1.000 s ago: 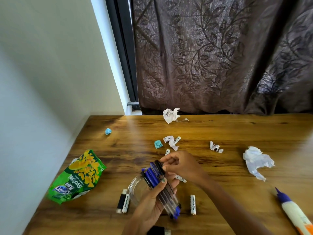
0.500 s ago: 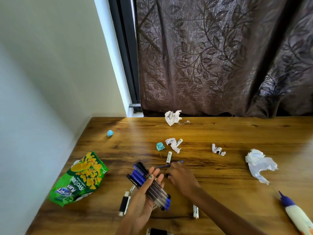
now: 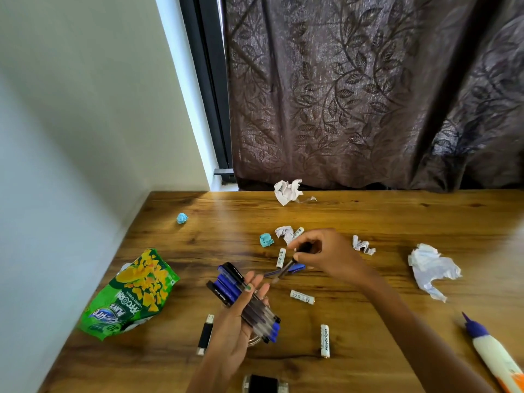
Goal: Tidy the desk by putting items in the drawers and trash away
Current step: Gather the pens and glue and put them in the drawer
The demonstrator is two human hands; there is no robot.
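The left hand cradles a bundle of pens across its palm, fingers curled up round them. The bundle's long axis runs diagonally, dark and blue caps pointing up-left toward the wall, blue ends pointing down-right toward the near edge. The right hand hovers just above the wooden surface, fingertips pinching the top of a single pen that slants down-left, its lower tip just beside the left hand's fingers; it is blurred. A second blue pen crosses beneath it.

White batteries lie scattered around the hands: 1 upright just left of the pinched pen, 1 lying crosswise below it, 1 upright nearer the front, and 1 partly tucked beside a small white paper wad. A black battery lies left of the left wrist. A green snack bag sits at the left edge. Crumpled white paper lies by the brown curtain, another small scrap and a larger piece to the right. 2 teal wads lie further back. A glue bottle is cut off at the lower right corner.

A clear glass object under the left hand is mostly hidden. A dark item at the bottom edge is cut off and unidentifiable.
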